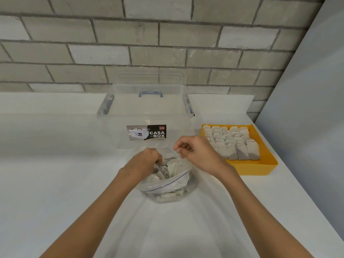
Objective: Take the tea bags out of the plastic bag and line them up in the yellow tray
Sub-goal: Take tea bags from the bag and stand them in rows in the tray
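A clear zip plastic bag (168,185) full of pale tea bags (176,167) lies on the white counter in the middle. My left hand (144,161) reaches into the bag's mouth, its fingers curled down among the tea bags and hidden there. My right hand (195,152) pinches the far edge of the bag's opening and holds it up. To the right sits the yellow tray (258,169), where several tea bags (232,144) lie in overlapping rows.
A clear lidded storage box (145,112) with a "CASA BOX" label stands just behind the bag. A grey brick wall runs along the back. The counter's right edge passes close beside the tray, next to a pale wall panel (307,108).
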